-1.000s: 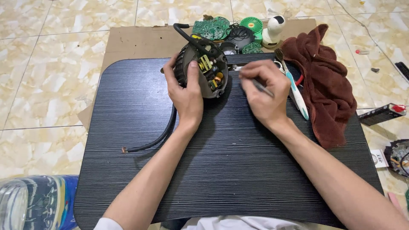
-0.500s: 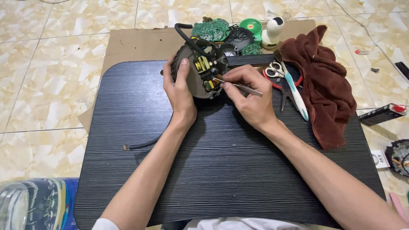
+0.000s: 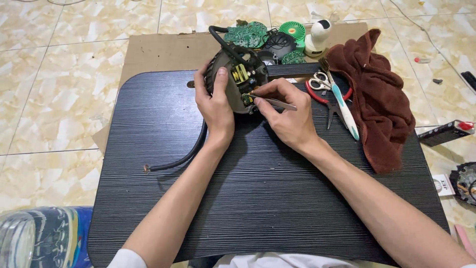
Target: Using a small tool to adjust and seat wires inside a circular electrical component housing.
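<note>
Your dark ribbed surface [image 3: 258, 198] fills the middle of the frame, lying on a cardboard sheet [image 3: 158, 52] over the tiled floor [image 3: 54, 89]. At the right edge a brown towel [image 3: 377, 99] is heaped, with a toothbrush [image 3: 344, 106] and red-handled scissors [image 3: 322, 84] just beside it. Along the top centre sit green circuit boards [image 3: 246, 34], a small green fan [image 3: 292, 30] and a white round camera [image 3: 317, 37].

At upper centre your left hand [image 3: 215, 101] is clenched around the opened round device [image 3: 235, 79], holding it tilted on edge with its electronics facing you; its black cable [image 3: 186, 154] trails down to the left, the cut end bare. Your right hand [image 3: 285, 111] pinches metal tweezers [image 3: 270, 100], tips touching the small parts on the exposed board.

Judging from this, the housing is already open and the board laid bare; the picking at components is under way, and nothing looks lifted out of it yet.
</note>
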